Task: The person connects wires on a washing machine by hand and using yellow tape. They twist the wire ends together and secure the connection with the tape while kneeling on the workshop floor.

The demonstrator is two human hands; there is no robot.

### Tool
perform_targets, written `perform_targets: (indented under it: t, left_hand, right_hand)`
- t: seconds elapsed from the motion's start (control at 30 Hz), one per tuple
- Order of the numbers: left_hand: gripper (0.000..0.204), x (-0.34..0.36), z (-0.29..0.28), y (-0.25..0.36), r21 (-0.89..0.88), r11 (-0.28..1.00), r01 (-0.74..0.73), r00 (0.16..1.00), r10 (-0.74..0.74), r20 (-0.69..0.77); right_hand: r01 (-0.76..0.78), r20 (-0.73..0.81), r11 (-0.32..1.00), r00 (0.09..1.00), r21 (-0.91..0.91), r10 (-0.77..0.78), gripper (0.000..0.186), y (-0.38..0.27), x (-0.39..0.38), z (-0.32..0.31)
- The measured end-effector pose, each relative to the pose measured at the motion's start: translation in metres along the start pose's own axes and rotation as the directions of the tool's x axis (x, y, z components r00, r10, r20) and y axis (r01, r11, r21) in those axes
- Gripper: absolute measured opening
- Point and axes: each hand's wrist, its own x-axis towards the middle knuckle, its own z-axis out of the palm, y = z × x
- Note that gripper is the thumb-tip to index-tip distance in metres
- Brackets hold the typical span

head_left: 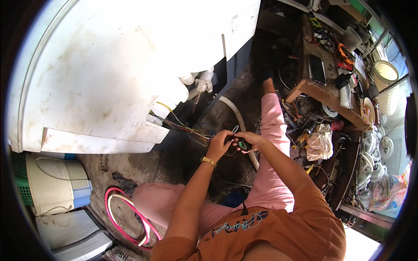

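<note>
My left hand [217, 145], with a gold band at its wrist, is closed with its fingers pinched at the end of a bundle of thin coloured wires [187, 128]. These wires run out from the lower edge of a large white appliance casing [100, 78]. Right beside it, my right hand [251, 140] is closed around a roll of black tape [242, 144] with a green centre. The two hands nearly touch, and the fingertips partly hide the wire ends. A whitish valve-like part [203, 81] with a hose shows in the casing's dark opening.
A pale hose [235, 111] curves along the floor by my outstretched leg. At right, a wooden bench [331, 95] carries a phone [316, 68] and tools, with clutter below. A pink hose [114, 191] lies coiled at left near beige and blue plastic casings [52, 185].
</note>
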Motion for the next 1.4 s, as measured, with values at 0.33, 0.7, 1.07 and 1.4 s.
perform_targets:
  t: [0.33, 0.7, 1.07, 1.4]
  left_hand:
    - [0.007, 0.030, -0.014, -0.005, -0.039, 0.936, 0.351, 0.872, -0.311, 0.377]
    - [0.017, 0.083, -0.015, -0.037, 0.173, 0.889, 0.424, 0.468, -0.379, 0.799]
    - [0.013, 0.054, -0.005, -0.026, -0.075, 0.944, 0.321, 0.875, -0.266, 0.404]
    - [0.015, 0.058, -0.017, -0.034, 0.038, 0.967, 0.253, 0.851, -0.241, 0.466]
  right_hand:
    - [0.383, -0.085, 0.785, 0.873, -0.487, -0.479, 0.018, 0.018, 0.011, -0.012]
    - [0.047, 0.585, -0.610, 0.345, -0.791, -0.734, 0.024, -0.011, -0.034, 0.021]
    - [0.112, 0.342, -0.324, 0.223, -0.939, -0.913, 0.017, -0.008, -0.034, 0.010]
    - [0.092, 0.019, 0.024, 0.435, -0.995, -0.900, 0.032, -0.004, -0.018, 0.014]
